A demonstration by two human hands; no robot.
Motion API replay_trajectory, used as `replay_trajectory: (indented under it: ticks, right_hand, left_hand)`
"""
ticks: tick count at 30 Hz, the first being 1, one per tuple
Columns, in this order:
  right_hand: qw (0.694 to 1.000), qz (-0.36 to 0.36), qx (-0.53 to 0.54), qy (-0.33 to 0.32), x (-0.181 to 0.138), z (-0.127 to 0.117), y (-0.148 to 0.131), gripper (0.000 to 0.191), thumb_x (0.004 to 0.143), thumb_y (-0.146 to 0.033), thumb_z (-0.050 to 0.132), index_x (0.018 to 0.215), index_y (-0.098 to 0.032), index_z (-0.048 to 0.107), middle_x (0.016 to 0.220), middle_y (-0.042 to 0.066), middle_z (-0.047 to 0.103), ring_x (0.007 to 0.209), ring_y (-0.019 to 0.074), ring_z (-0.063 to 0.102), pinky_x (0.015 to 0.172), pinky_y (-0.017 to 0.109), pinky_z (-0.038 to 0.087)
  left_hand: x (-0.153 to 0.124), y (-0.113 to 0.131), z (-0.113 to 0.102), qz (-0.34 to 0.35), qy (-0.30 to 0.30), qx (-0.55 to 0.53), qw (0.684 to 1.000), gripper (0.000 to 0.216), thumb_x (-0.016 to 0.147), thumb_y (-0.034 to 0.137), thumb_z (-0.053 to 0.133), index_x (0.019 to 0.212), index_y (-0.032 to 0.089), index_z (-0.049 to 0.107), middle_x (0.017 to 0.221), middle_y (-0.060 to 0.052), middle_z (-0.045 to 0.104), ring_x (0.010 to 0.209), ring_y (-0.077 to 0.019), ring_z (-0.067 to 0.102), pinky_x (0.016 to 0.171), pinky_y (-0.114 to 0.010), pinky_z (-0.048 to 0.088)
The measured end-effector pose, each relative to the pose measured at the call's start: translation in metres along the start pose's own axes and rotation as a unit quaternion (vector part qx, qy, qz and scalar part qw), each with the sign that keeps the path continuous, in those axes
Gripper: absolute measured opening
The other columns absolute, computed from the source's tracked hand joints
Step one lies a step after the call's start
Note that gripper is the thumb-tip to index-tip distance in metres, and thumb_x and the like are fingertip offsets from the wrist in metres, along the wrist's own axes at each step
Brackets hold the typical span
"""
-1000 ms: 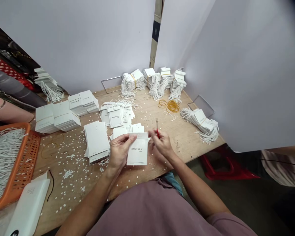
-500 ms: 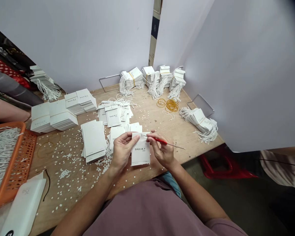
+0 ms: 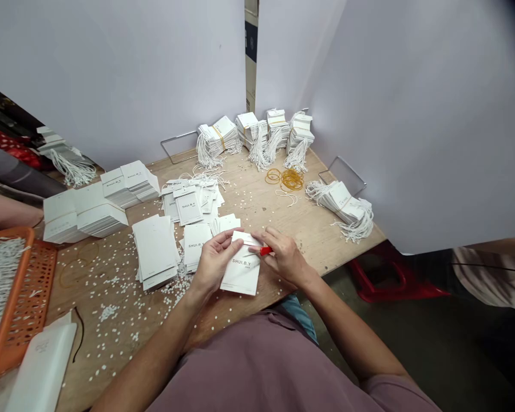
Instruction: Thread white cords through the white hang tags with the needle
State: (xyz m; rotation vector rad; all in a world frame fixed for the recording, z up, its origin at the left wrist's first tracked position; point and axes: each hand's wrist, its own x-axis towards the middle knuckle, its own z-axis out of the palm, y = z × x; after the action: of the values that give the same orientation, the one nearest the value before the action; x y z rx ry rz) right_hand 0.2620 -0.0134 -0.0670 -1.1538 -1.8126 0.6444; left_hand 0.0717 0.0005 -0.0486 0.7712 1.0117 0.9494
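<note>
Left hand pinches a white tag card by its nine o'clock edge, at six o'clock on the table; right hand grips a red-handled tool at its top. Card seems light, thin, creasable: hold by edges

A packing workshop: bundled tags and rubber bands crowd the workbench.

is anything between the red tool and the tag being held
Nothing visible does. The right hand holds the red tool at the top edge of the tag; the left hand grips its upper left part.
</note>
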Motion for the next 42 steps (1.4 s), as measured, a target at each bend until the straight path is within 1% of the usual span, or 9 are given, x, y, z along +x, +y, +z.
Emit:
replay_trajectory:
  ticks: [3, 5, 7, 10, 12, 16, 18, 21, 42]
  right_hand:
    - [0.987, 0.113, 0.082, 0.079, 0.007, 0.011, 0.012, 0.025, 0.095, -0.038, 0.058, 0.082, -0.02, 0.068, 0.063, -0.001, 0.051, 0.057, 0.0141, 0.05, 0.056, 0.026, 0.044]
    - [0.967, 0.161, 0.127, 0.151, 0.008, 0.017, 0.012, 0.022, 0.093, -0.041, 0.061, 0.089, -0.02, 0.067, 0.057, -0.006, 0.043, 0.05, 0.0122, 0.043, 0.05, 0.025, 0.04]
    - [0.963, 0.149, 0.108, 0.194, 0.005, 0.018, 0.007, 0.019, 0.09, -0.04, 0.065, 0.094, -0.022, 0.068, 0.059, -0.005, 0.044, 0.051, 0.0126, 0.044, 0.053, 0.026, 0.042]
    - [0.979, 0.109, 0.039, 0.168, -0.003, 0.017, -0.004, 0.016, 0.088, -0.037, 0.068, 0.084, -0.022, 0.071, 0.065, -0.001, 0.053, 0.06, 0.0146, 0.049, 0.062, 0.029, 0.046]
    - [0.98, 0.134, 0.053, 0.138, -0.005, 0.018, -0.008, 0.017, 0.086, -0.038, 0.071, 0.086, -0.021, 0.073, 0.06, -0.003, 0.049, 0.056, 0.0133, 0.046, 0.059, 0.029, 0.045]
    - [0.929, 0.269, 0.229, 0.109, 0.002, 0.024, -0.009, 0.031, 0.075, -0.045, 0.078, 0.085, -0.018, 0.067, 0.052, -0.01, 0.036, 0.043, 0.0084, 0.038, 0.041, 0.023, 0.04]
    - [0.9, 0.306, 0.297, 0.092, 0.008, 0.025, -0.008, 0.037, 0.072, -0.051, 0.078, 0.078, -0.018, 0.061, 0.053, -0.009, 0.043, 0.039, 0.0081, 0.042, 0.035, 0.022, 0.039]
    - [0.885, 0.318, 0.327, 0.088, 0.013, 0.024, -0.009, 0.04, 0.072, -0.054, 0.076, 0.074, -0.019, 0.057, 0.053, -0.007, 0.051, 0.036, 0.0091, 0.046, 0.031, 0.023, 0.039]
    - [0.914, 0.279, 0.26, 0.136, 0.022, 0.032, -0.002, 0.032, 0.076, -0.045, 0.074, 0.069, -0.017, 0.061, 0.051, -0.005, 0.05, 0.044, 0.0088, 0.043, 0.041, 0.022, 0.035]
  left_hand:
    - [-0.002, -0.004, 0.002, -0.01, -0.026, 0.03, 0.999, 0.051, 0.068, 0.033, 0.088, 0.111, 0.014, 0.068, 0.098, -0.01, 0.079, 0.075, -0.0212, 0.075, 0.065, -0.029, 0.059]
    - [-0.002, -0.006, 0.003, -0.004, -0.014, 0.024, 1.0, 0.044, 0.07, 0.035, 0.086, 0.105, 0.015, 0.066, 0.089, -0.008, 0.079, 0.068, -0.0198, 0.074, 0.062, -0.028, 0.059]
    - [0.001, -0.007, 0.004, 0.015, 0.012, 0.001, 1.0, 0.04, 0.072, 0.036, 0.085, 0.099, 0.016, 0.064, 0.079, -0.005, 0.078, 0.061, -0.0175, 0.072, 0.058, -0.026, 0.057]
    - [0.005, -0.009, 0.004, 0.048, 0.044, -0.021, 0.998, 0.041, 0.072, 0.036, 0.085, 0.101, 0.016, 0.063, 0.076, -0.002, 0.077, 0.06, -0.0161, 0.071, 0.059, -0.025, 0.057]
    - [0.006, -0.011, 0.004, 0.066, 0.049, -0.017, 0.997, 0.04, 0.075, 0.038, 0.083, 0.103, 0.016, 0.064, 0.08, -0.002, 0.077, 0.062, -0.0161, 0.071, 0.06, -0.025, 0.057]
    - [0.005, -0.016, 0.004, 0.087, 0.033, 0.0, 0.996, 0.033, 0.082, 0.041, 0.076, 0.101, 0.016, 0.068, 0.087, -0.004, 0.077, 0.069, -0.0168, 0.071, 0.063, -0.025, 0.057]
    - [0.004, -0.017, 0.004, 0.088, 0.031, 0.004, 0.996, 0.031, 0.084, 0.042, 0.074, 0.1, 0.016, 0.07, 0.088, -0.004, 0.077, 0.073, -0.0171, 0.071, 0.066, -0.025, 0.057]
    - [0.003, -0.015, 0.002, 0.093, 0.043, 0.002, 0.995, 0.03, 0.085, 0.043, 0.073, 0.098, 0.015, 0.073, 0.089, -0.004, 0.076, 0.078, -0.0173, 0.071, 0.068, -0.025, 0.056]
    - [0.007, -0.011, 0.004, 0.09, 0.045, -0.035, 0.994, 0.029, 0.083, 0.04, 0.075, 0.099, 0.015, 0.075, 0.093, -0.006, 0.077, 0.087, -0.02, 0.072, 0.074, -0.028, 0.059]
